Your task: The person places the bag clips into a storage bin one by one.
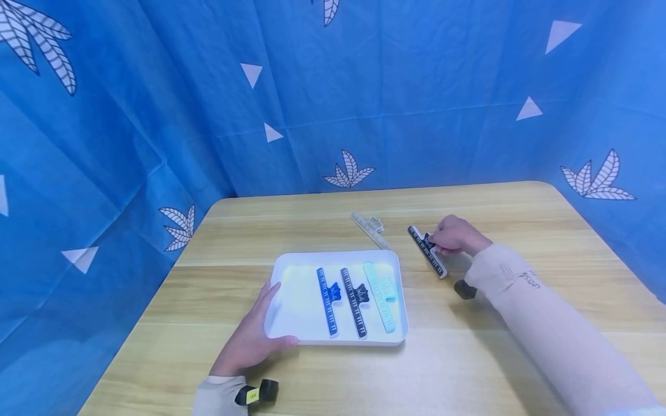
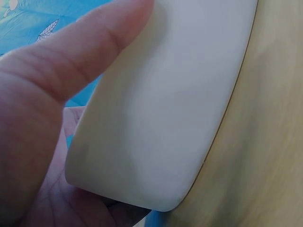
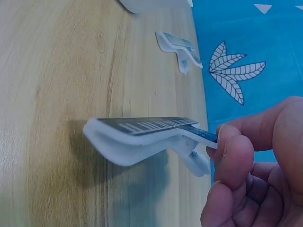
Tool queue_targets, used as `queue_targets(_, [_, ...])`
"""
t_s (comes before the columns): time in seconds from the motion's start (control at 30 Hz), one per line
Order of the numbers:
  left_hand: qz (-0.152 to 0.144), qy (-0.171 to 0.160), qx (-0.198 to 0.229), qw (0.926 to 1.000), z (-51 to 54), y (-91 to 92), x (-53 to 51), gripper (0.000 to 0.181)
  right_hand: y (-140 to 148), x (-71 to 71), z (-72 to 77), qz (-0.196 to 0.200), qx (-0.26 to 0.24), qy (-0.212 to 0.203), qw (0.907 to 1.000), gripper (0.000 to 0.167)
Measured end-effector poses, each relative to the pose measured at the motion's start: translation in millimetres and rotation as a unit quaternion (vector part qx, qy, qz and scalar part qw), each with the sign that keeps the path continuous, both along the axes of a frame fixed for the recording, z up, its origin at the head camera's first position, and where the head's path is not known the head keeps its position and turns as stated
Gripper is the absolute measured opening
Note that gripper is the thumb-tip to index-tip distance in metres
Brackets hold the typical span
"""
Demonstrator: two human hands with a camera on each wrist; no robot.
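Observation:
My left hand [image 1: 252, 341] grips the white tray [image 1: 289, 315] at its near left corner, thumb along the front wall and fingers around the left side. Inside the tray lie a blue clip [image 1: 328, 303], a black clip [image 1: 354, 305] and a mint clip [image 1: 380, 299], each with a piano-key pattern. To the right of the tray, my right hand [image 1: 458, 236] pinches the handle of another black piano-key clip [image 1: 426, 252]. The right wrist view shows this black clip [image 3: 142, 128] from the side, its white underside facing the table and a shadow below.
A pale grey clip [image 1: 370, 230] lies on the wooden table [image 1: 208, 306] behind the tray. Blue patterned cloth [image 1: 416, 127] hangs along the table's back and sides. A black wrist device [image 1: 465, 289] sits under the right sleeve.

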State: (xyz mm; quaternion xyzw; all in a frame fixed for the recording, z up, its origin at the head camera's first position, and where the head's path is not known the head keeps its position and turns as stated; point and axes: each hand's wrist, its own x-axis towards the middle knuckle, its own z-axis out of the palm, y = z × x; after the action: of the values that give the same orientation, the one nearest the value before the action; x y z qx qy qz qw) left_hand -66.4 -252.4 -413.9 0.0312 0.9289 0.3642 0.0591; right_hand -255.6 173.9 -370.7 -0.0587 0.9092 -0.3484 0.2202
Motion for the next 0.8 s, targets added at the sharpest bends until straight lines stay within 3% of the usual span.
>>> queue_targets(0.5, [0.012, -0.022, 0.004, 0.9997, 2.1, 0.6, -1.6, 0.118, -3.7, 2.8, 4.8, -0.011, -0.016, 0.012, 0.9997, 0.023])
queue_targets(0.8, [0.012, -0.016, 0.006, 0.9998, 0.2, -0.2, -1.3, 0.120, -5.0, 3.7, 5.9, -0.006, -0.012, 0.020, 0.9997, 0.024])
